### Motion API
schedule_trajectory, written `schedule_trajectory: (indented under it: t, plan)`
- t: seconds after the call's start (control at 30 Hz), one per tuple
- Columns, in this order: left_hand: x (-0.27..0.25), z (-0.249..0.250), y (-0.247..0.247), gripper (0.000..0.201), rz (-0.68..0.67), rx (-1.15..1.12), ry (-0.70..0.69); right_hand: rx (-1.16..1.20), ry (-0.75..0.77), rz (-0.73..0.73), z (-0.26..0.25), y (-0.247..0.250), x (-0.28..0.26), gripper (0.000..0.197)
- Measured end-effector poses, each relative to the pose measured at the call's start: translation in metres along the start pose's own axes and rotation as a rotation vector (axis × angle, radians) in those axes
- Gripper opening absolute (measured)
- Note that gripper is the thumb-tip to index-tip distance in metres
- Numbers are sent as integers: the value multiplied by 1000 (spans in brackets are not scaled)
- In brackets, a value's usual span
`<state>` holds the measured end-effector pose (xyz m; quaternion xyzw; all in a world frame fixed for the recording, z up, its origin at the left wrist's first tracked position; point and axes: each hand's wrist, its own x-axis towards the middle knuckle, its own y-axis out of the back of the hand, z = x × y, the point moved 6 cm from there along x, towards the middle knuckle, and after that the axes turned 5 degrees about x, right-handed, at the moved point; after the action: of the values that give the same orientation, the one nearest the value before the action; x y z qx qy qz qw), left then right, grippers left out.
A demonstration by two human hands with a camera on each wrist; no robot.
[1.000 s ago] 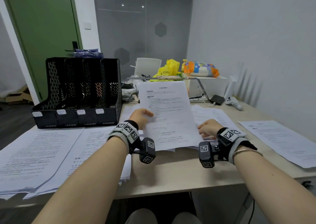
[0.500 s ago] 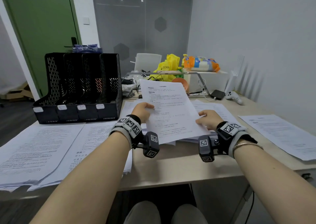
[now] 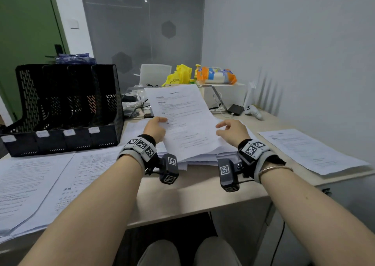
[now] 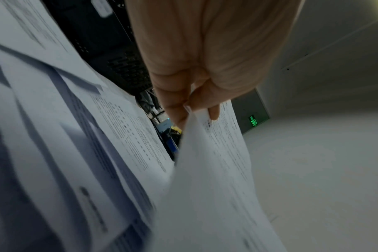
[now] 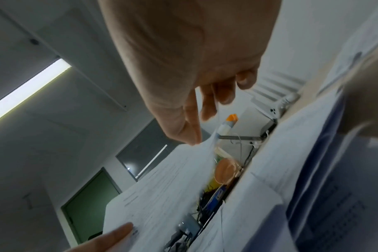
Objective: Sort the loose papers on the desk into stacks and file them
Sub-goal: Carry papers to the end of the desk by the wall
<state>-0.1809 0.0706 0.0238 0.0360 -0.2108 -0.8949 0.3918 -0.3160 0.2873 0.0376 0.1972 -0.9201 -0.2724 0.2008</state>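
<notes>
My left hand (image 3: pixel 155 128) pinches the left edge of a white printed paper sheet (image 3: pixel 183 121), raised over the paper pile (image 3: pixel 203 156) at the table's (image 3: pixel 192 192) front edge; my right hand (image 3: pixel 231 131) hovers loose-fingered, thumb touching its right edge.

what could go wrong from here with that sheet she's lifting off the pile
1. Only the left hand pinches the sheet, at its left edge; the right hand looks open at the other edge, barely touching. The sheet may sag, crease or slip.
2. The pile under it is ragged and lies close to the desk's near edge, so a dragged sheet may pull others off.
</notes>
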Motion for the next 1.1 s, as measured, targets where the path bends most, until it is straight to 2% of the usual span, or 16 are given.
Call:
schedule_trajectory:
  t: [0.07,0.17,0.27,0.33,0.47,0.53,0.63,0.73,0.83,1.1]
  plan:
    - [5,6,-13,52,-7,5,-20,3,-9,-23,3,6,-2,16]
    - [10,13,-36,50,-50,14,-33,-64,-77,-132,14,12,-4,18]
    - [14,17,-56,49,-80,-2,-23,-151,-114,-108,26,29,-5,27]
    - [17,21,-71,49,-98,-32,-14,-140,-89,-86,31,40,-8,32]
    - [18,39,-106,48,-132,-135,-6,96,-23,-277,35,36,-21,48]
    - [17,49,-123,48,-137,-176,-15,55,68,-310,36,37,-24,54]
    - [16,62,-152,49,-176,-168,-43,-33,152,-195,44,53,-20,48]
    - [8,76,-184,52,-287,-187,-73,-24,96,20,62,83,-13,32]
    - [-2,93,-213,47,-388,-144,-165,-34,47,213,81,118,-7,30]
    - [-9,110,-272,45,-461,166,-379,-31,-124,370,146,191,-12,21]
